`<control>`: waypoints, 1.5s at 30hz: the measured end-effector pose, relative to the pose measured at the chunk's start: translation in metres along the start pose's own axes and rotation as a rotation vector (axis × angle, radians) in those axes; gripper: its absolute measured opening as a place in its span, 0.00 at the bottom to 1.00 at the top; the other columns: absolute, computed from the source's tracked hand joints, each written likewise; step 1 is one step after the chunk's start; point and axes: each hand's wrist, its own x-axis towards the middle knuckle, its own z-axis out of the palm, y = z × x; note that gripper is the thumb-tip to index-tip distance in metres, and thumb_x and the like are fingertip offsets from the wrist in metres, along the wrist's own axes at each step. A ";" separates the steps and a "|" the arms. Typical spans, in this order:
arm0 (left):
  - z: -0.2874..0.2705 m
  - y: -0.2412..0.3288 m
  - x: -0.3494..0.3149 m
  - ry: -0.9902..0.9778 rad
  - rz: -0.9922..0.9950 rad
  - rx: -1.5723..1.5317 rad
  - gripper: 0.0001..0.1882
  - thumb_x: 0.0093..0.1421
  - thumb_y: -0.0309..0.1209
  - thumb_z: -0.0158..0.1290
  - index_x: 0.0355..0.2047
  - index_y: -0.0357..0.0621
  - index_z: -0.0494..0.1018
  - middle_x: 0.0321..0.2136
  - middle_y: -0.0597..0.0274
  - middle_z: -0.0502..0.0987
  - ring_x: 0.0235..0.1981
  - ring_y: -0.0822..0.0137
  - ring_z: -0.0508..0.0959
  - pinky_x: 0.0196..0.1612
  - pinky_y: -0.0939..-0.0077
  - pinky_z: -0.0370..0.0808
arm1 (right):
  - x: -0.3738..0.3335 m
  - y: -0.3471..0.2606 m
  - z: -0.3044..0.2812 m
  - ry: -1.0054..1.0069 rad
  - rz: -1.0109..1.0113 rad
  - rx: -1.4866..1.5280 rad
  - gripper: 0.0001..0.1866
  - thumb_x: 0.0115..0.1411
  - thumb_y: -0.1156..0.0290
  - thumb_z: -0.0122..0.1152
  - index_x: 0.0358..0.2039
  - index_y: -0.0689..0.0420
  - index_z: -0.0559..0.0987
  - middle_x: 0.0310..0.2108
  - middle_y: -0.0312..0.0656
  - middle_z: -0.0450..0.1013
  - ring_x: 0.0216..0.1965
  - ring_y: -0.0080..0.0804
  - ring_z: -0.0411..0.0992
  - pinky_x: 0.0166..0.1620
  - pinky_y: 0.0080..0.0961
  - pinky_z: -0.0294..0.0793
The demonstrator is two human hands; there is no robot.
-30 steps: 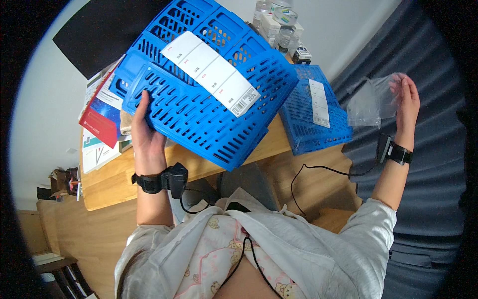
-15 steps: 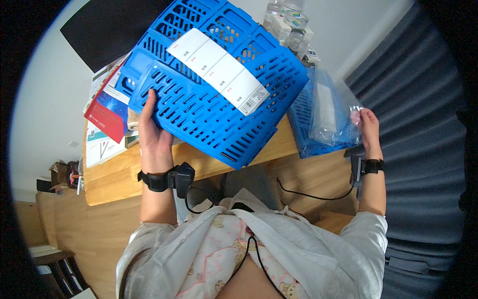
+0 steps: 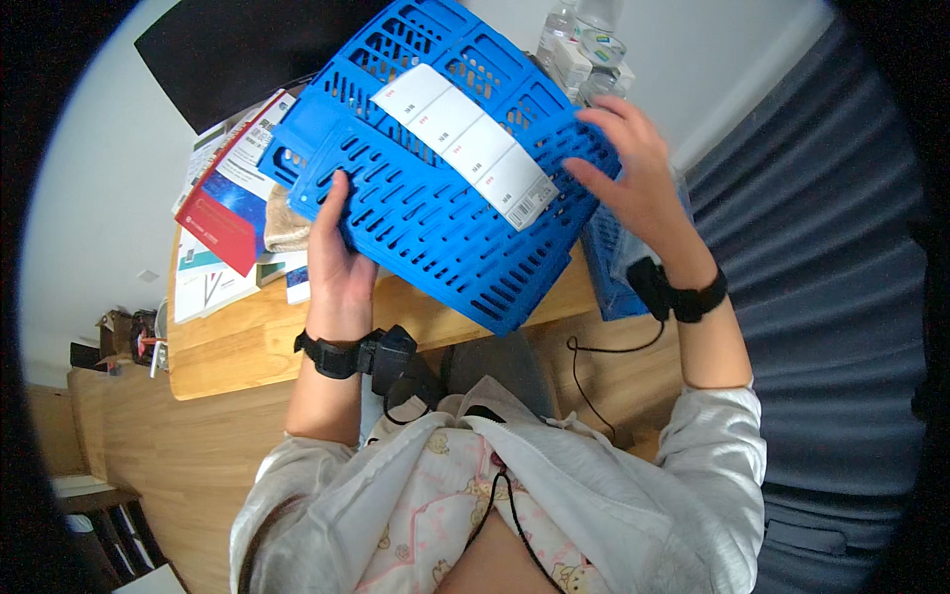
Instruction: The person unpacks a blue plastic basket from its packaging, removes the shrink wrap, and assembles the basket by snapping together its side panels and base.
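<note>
While left fingers (image 3: 332, 210) hold blue crate (image 3: 426, 213), white label (image 3: 465, 148), barcode (image 3: 532, 203)

crate (image 3: 430, 213): smooth plastic, slight sheen | label (image 3: 467, 147): smooth paper | tabletop (image 3: 233, 351): smooth wood | curtain (image 3: 826, 297): matt cloth

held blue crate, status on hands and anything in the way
Left hand gripping blue crate, tilted. Right hand open at crate's right end, contact unclear. Right hand and held crate partly hide second blue crate.
</note>
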 end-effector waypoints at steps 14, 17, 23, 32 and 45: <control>0.006 0.000 -0.001 0.011 -0.021 0.010 0.21 0.58 0.32 0.53 0.51 0.38 0.65 0.46 0.52 0.72 0.46 0.59 0.74 0.50 0.64 0.72 | 0.052 -0.028 0.043 -0.181 0.163 0.312 0.14 0.48 0.62 0.64 0.35 0.52 0.75 0.40 0.42 0.70 0.45 0.35 0.67 0.47 0.33 0.64; 0.004 -0.002 0.001 0.029 -0.023 0.031 0.21 0.58 0.33 0.53 0.51 0.39 0.65 0.46 0.52 0.72 0.46 0.59 0.74 0.49 0.64 0.72 | 0.054 -0.029 0.036 -0.237 0.310 0.672 0.09 0.53 0.68 0.61 0.34 0.55 0.75 0.35 0.39 0.72 0.40 0.27 0.70 0.42 0.24 0.68; -0.005 -0.001 0.005 0.023 0.021 0.061 0.23 0.57 0.34 0.54 0.51 0.39 0.65 0.46 0.53 0.72 0.46 0.59 0.74 0.49 0.63 0.72 | 0.042 -0.002 -0.034 -0.237 0.389 0.836 0.09 0.58 0.69 0.57 0.38 0.58 0.76 0.32 0.32 0.73 0.37 0.18 0.69 0.41 0.15 0.67; -0.017 -0.001 0.013 0.011 0.141 0.051 0.24 0.57 0.34 0.56 0.51 0.38 0.65 0.46 0.52 0.73 0.46 0.58 0.74 0.50 0.61 0.71 | -0.016 0.107 -0.077 -0.874 0.420 0.228 0.07 0.56 0.75 0.53 0.33 0.59 0.79 0.28 0.37 0.74 0.33 0.24 0.70 0.38 0.21 0.69; -0.016 -0.003 0.013 0.095 0.132 0.094 0.21 0.61 0.36 0.49 0.51 0.40 0.65 0.48 0.52 0.71 0.48 0.56 0.72 0.52 0.60 0.69 | -0.054 0.118 0.023 -1.289 0.433 -0.231 0.13 0.47 0.74 0.61 0.34 0.45 0.81 0.34 0.30 0.76 0.43 0.33 0.71 0.60 0.62 0.33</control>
